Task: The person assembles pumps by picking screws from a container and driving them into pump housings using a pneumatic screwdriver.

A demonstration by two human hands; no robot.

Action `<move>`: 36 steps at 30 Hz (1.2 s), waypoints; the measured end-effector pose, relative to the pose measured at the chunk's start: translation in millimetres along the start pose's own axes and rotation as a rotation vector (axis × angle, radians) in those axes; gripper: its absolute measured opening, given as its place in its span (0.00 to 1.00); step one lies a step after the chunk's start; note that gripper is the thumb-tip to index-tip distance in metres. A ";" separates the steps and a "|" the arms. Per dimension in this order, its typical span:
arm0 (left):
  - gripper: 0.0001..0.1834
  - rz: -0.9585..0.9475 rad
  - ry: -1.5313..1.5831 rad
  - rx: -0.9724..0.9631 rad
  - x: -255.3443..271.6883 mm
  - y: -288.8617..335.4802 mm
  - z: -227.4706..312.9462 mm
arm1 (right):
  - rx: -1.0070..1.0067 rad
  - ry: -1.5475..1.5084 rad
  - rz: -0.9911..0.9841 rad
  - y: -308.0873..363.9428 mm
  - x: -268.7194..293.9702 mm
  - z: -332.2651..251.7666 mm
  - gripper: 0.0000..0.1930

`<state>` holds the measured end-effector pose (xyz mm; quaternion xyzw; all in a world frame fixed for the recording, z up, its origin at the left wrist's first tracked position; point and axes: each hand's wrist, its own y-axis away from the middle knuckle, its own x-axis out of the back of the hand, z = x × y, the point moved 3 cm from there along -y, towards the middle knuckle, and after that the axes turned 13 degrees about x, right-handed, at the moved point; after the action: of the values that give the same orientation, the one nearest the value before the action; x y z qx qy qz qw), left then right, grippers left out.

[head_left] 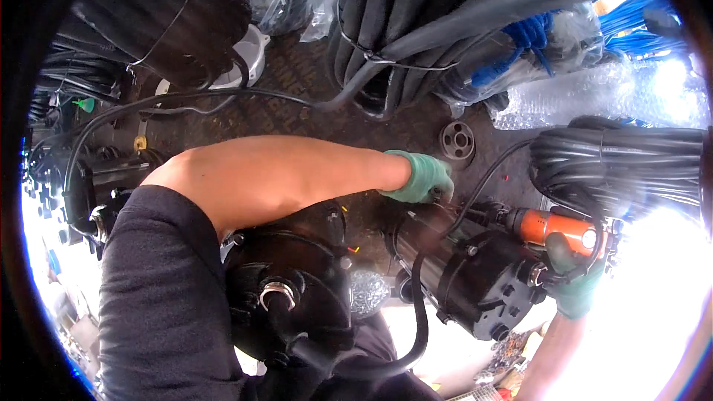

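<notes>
A black cylindrical submersible pump [464,271] lies tilted on the bench in front of me, its cable curving off one end. My left hand [422,177], in a green glove, reaches across to the pump's far end. Its fingers are curled and partly hidden there, so what they grip is unclear. On the right my gloved right hand [573,278] is closed around an orange power tool [561,230]. The tool lies alongside the pump, its dark nose pointing left toward the pump's far end.
Another black pump [290,282] stands beneath my left forearm. Coiled black cable lies at right [624,163], with a thick cable bundle [379,37] at the back. A round metal part [457,139] rests on the dark bench [297,122]. Bubble wrap [609,93] covers the back right.
</notes>
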<state>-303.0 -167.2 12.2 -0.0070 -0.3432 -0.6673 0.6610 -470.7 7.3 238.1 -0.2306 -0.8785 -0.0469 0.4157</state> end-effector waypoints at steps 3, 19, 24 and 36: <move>0.22 0.014 0.025 -0.052 -4.9 -5.5 -13.3 | 0.015 -0.010 -0.013 -2.9 -1.9 -4.9 0.22; 0.20 -0.129 0.222 0.066 -6.8 5.4 -23.2 | 0.020 -0.011 -0.021 1.6 23.1 -1.1 0.23; 0.18 -0.079 0.210 0.105 -4.5 9.1 -22.9 | 0.011 -0.011 -0.001 5.9 35.1 3.1 0.23; 0.18 -0.022 0.246 0.140 -4.2 17.3 -12.3 | 0.003 -0.003 0.047 18.2 56.8 18.7 0.24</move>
<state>-281.6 -167.3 8.6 0.1248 -0.3055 -0.6445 0.6897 -507.0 49.5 266.6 -0.2507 -0.8735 -0.0352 0.4159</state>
